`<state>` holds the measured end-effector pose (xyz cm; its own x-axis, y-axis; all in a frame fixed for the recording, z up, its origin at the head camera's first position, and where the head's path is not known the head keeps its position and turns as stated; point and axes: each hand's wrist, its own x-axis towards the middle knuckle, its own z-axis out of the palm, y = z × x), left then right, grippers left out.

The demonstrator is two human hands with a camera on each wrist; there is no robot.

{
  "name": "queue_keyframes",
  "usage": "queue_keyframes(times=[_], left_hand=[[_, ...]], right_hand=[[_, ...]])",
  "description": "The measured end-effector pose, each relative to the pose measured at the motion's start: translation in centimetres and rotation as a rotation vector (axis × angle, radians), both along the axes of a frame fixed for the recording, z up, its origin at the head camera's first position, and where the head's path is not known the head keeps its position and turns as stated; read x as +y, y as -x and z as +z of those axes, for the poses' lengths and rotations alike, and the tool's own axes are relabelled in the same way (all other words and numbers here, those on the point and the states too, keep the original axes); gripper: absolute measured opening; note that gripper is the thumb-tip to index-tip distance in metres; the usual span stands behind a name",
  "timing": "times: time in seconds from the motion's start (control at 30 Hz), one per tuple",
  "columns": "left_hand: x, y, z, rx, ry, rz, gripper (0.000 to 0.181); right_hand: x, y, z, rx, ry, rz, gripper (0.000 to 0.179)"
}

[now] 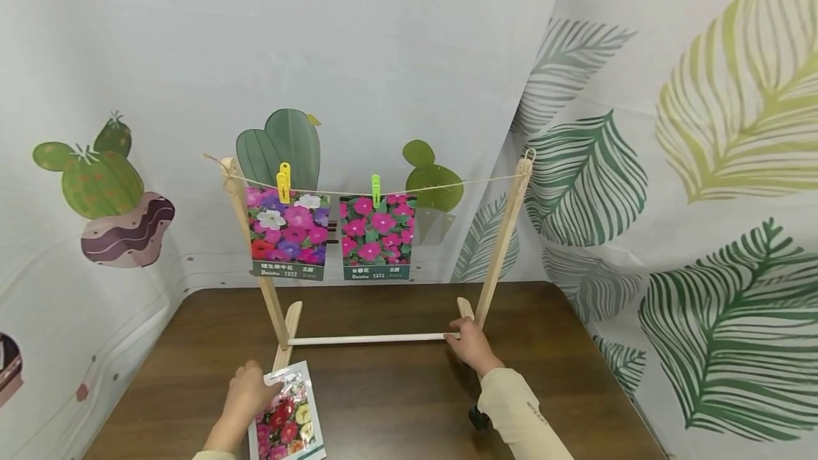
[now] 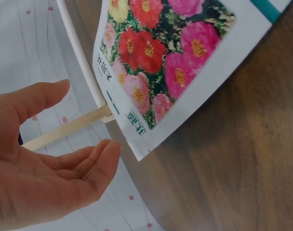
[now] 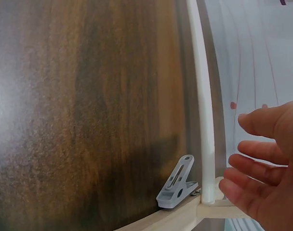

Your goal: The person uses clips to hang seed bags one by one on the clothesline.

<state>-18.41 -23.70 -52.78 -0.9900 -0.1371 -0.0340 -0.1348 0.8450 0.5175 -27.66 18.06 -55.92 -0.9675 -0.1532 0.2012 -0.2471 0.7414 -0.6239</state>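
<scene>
A white-edged flower seed packet (image 1: pixel 287 414) with red, pink and yellow blooms lies at the front left of the brown table. My left hand (image 1: pixel 248 396) is over its left side, thumb and fingers apart; in the left wrist view that hand (image 2: pixel 59 159) holds nothing. At the right foot of a wooden rack, my right hand (image 1: pixel 471 346) reaches over the end of the white crossbar (image 1: pixel 377 338). Its fingers are spread in the right wrist view, where a grey clothespin (image 3: pixel 176 183) leans on the rack's wooden foot (image 3: pixel 170 216), close to my fingertips.
Two flower packets hang from a string (image 1: pixel 441 186) between the rack's posts: a mixed-colour one (image 1: pixel 290 229) under a yellow clothespin (image 1: pixel 284 183) and a pink one (image 1: pixel 377 233) under a green clothespin (image 1: pixel 375 190). A small dark object (image 1: pixel 477 417) shows beside my right sleeve.
</scene>
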Motion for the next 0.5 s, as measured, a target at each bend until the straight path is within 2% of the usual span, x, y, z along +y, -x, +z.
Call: queue_keyframes(times=[0.23, 0.37, 0.5], left_hand=[[0.12, -0.38, -0.26, -0.025, 0.0, -0.007, 0.059], [0.16, -0.5, -0.55, -0.042, 0.005, -0.007, 0.059], [0.22, -0.5, -0.85, -0.052, 0.019, -0.01, 0.06]], right_hand=[[0.42, -0.48, -0.35, 0.02, -0.06, 0.041, 0.009], [0.59, -0.77, -0.61, 0.017, -0.101, 0.055, 0.008], [0.64, -0.93, -0.9, 0.051, -0.154, 0.056, 0.01]])
